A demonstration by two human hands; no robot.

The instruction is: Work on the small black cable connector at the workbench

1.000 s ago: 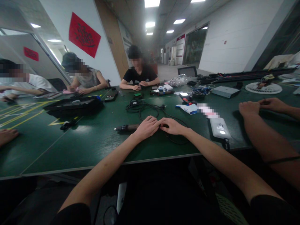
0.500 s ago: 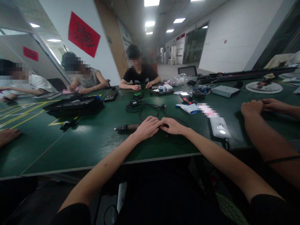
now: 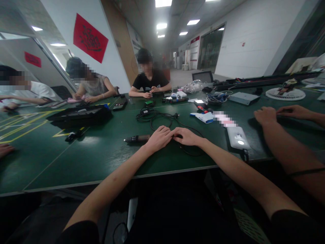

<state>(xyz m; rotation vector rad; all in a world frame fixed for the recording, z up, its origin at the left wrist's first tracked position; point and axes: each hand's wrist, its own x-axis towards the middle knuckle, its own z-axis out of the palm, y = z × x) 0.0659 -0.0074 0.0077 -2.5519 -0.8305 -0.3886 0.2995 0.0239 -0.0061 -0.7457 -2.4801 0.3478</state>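
Note:
A dark electric screwdriver (image 3: 138, 139) lies sideways on the green table, its metal tip pointing left. My left hand (image 3: 159, 138) is wrapped over its body from above. At the tail end, my right hand (image 3: 187, 136) has its fingers bent and pinched together, touching my left fingertips; the cable seems to run between them, but the fingers cover the exact grip. A black cable (image 3: 165, 114) loops behind my hands and passes under my right wrist. Beyond it rests a black power adapter (image 3: 146, 111), with the plug (image 3: 176, 115) nearby.
To the left sit a black tray (image 3: 80, 117) and a small black part (image 3: 73, 135). On the right are a blue-white packet (image 3: 204, 117), a white device (image 3: 238, 137) and a neighbour's hand (image 3: 266, 115). Farther back stands a round white fan part (image 3: 285, 95). Several people sit around.
My hands and the electric screwdriver stay put. The right neighbour's hands have shifted left, the hand at the left edge has drawn back, and the person opposite has brought their hands together.

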